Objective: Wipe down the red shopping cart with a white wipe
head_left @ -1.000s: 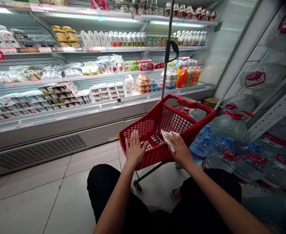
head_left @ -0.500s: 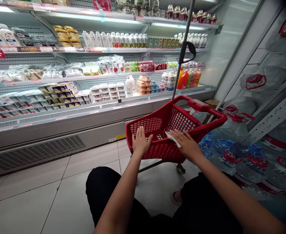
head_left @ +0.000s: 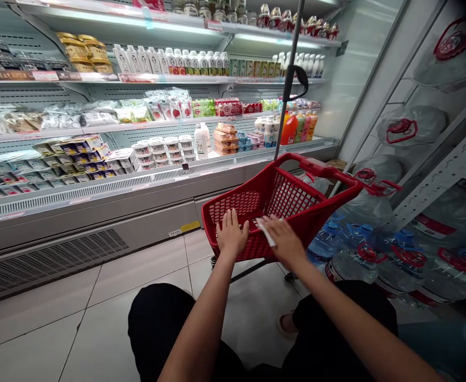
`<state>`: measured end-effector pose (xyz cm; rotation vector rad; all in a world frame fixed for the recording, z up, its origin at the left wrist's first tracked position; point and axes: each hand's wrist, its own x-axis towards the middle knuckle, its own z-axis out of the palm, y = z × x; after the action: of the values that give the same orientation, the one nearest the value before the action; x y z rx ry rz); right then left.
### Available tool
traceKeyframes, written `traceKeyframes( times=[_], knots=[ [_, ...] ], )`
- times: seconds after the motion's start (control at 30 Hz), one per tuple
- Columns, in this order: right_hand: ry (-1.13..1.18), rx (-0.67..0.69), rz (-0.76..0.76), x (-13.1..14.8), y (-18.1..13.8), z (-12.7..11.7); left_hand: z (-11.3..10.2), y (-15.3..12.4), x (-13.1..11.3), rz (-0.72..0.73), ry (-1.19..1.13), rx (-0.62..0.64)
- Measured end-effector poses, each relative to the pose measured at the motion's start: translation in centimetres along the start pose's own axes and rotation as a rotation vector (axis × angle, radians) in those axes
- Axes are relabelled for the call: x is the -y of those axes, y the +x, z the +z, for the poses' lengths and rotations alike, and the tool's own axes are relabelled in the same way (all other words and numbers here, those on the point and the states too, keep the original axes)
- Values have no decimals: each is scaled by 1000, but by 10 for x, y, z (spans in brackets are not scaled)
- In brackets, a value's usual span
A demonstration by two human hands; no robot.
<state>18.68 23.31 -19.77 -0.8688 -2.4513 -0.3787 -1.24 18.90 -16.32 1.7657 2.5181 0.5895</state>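
My left hand [head_left: 231, 236] lies palm down over the near rim of the red cart [head_left: 256, 246], close to its left end, fingers straight, thumb apart, nothing in its grasp. My right hand [head_left: 286, 241] is farther along that rim, fingers nearly flat over a white cloth [head_left: 266, 232]; I can't tell whether my thumb pinches it or I only press it down. The cart stands on the floor tiles [head_left: 129, 289], beside the front edge of the fridge [head_left: 161, 185].

I judge the cart to be stiff moulded plastic, light for its bulk and hard to break. On wheels it should roll or swing at a small push, so the rim near its left corner seems a fair place to steady it; the handle [head_left: 332, 172] looks the sturdiest hold. The smooth rim may be a little slippery. The cloth looks thin, soft and almost weightless, apt to bunch, and best kept flat under several fingers.

My right hand covers most of the cloth, and my hands and the near wall hide part of the basket's bottom. The grey pole [head_left: 294, 42] is cut off at the top, and I can't make out where its foot joins.
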Motion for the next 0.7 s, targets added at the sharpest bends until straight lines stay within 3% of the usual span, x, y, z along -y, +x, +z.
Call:
traceKeyframes(
  times=[0.1, 0.17, 0.23, 0.37, 0.47, 0.57, 0.7],
  knots=[
    [67, 21, -78, 38, 9, 9, 0, 2, 3, -20, 12, -17],
    [63, 32, -106, 32, 8, 5, 0, 3, 5, -31, 13, -16],
    [21, 36, -88, 2, 1, -5, -1, 4, 7, -32, 9, -12],
    [-100, -36, 99, -85, -22, -29, 1, 5, 5, -26, 7, -17],
    [-142, -85, 195, -119, -31, -33, 5, 5, -1, -21, -1, -22],
    [-141, -86, 244, -101, -23, -21, 9, 3, -8, -6, -12, -42],
    [-51, 9, 117, -19, -3, 3, 13, 0, -14, 16, -21, -53]
  ],
)
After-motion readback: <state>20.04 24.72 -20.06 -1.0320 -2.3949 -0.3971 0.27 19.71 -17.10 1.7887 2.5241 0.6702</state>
